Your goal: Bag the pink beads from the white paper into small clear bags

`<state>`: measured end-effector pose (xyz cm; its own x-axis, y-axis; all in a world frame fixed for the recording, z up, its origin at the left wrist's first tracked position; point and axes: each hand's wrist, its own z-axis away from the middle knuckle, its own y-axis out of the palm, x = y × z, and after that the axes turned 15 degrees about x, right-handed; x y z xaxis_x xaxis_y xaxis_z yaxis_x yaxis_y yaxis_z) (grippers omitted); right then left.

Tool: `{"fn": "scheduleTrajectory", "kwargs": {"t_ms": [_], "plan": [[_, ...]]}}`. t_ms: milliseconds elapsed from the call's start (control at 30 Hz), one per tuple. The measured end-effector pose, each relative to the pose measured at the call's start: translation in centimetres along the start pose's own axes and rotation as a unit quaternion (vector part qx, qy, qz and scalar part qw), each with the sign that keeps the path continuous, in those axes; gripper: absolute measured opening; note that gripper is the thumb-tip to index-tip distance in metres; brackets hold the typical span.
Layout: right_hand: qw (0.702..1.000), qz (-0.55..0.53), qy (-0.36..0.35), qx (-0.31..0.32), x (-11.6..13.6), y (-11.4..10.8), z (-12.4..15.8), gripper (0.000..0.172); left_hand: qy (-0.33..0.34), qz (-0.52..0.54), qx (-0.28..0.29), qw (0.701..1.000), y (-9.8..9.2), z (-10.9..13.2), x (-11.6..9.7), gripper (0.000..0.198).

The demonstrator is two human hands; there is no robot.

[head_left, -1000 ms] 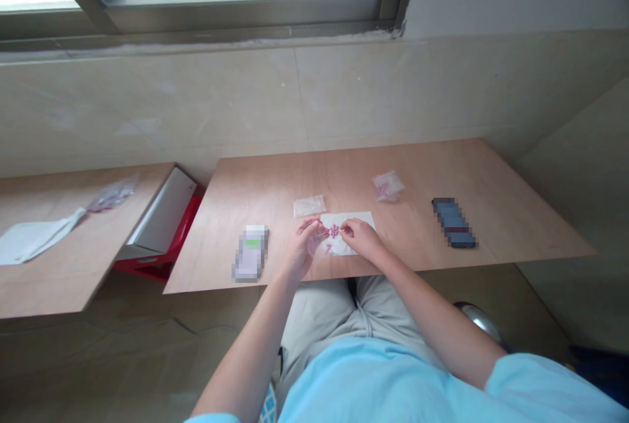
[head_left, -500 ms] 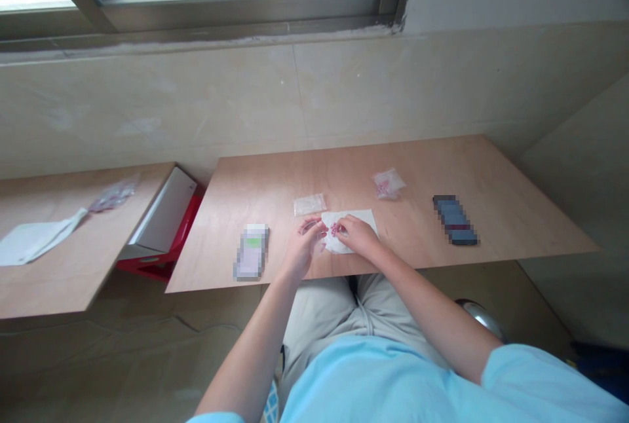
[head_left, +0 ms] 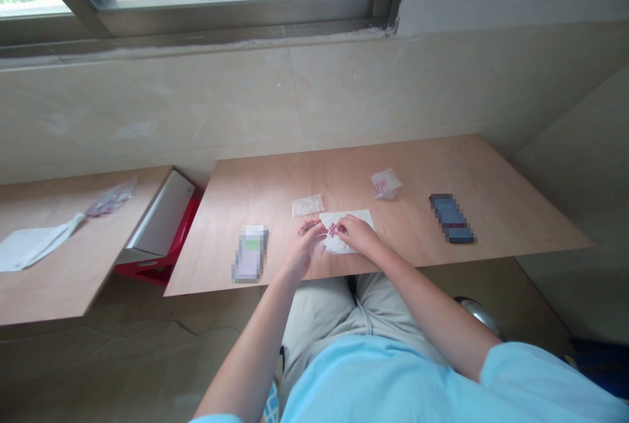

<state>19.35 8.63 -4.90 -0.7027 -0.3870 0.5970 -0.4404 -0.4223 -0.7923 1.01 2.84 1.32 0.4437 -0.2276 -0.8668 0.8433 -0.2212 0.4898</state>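
A white sheet of paper (head_left: 364,218) lies near the table's front edge, with a cluster of small pink pieces (head_left: 333,230) on it. At the sheet's left side, my left hand (head_left: 303,247) has its fingers curled around what looks like a small clear plastic bag (head_left: 322,247), mostly hidden by the hand. My right hand (head_left: 360,234) rests over the paper, thumb and fingertips pinched together right beside the pink pieces. Whatever is between those fingertips is too small to make out.
On the wooden table (head_left: 275,177) are a flat clear packet (head_left: 308,205), a clear bag with pink pieces (head_left: 385,184), a light phone (head_left: 249,254) and a dark phone (head_left: 452,219). Across a gap on the left, another table (head_left: 44,292) bears white sheets and a plastic bag.
The whole view has shifted slightly. Both hands keep nearly the same pose over the paper, with only small finger movement.
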Motion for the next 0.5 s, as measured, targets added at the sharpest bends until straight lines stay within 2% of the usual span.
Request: {"fn": "scheduleTrajectory", "kwargs": {"t_ms": [100,167,300,433,500], "plan": [[0.999,-0.041,0.007,-0.007,0.4,-1.0,-0.1,0.004,-0.031,0.011,0.007,0.999,0.1,0.1,-0.1,0.032],[0.993,-0.116,0.005,-0.034,1.4,-2.0,-0.1,0.005,-0.053,0.010,0.005,0.999,0.2,0.2,-0.2,0.035],[0.956,-0.271,-0.037,-0.104,4.9,-4.8,0.5,0.017,-0.072,-0.014,0.001,0.997,0.5,0.3,-0.1,0.038],[0.968,-0.225,-0.105,-0.040,7.8,-6.9,1.2,0.016,-0.065,-0.018,0.009,0.998,0.6,0.2,0.1,0.035],[0.973,-0.199,-0.103,-0.047,7.9,-7.2,1.2,0.016,-0.061,-0.009,0.006,0.998,0.6,0.2,0.0,0.035]]}}
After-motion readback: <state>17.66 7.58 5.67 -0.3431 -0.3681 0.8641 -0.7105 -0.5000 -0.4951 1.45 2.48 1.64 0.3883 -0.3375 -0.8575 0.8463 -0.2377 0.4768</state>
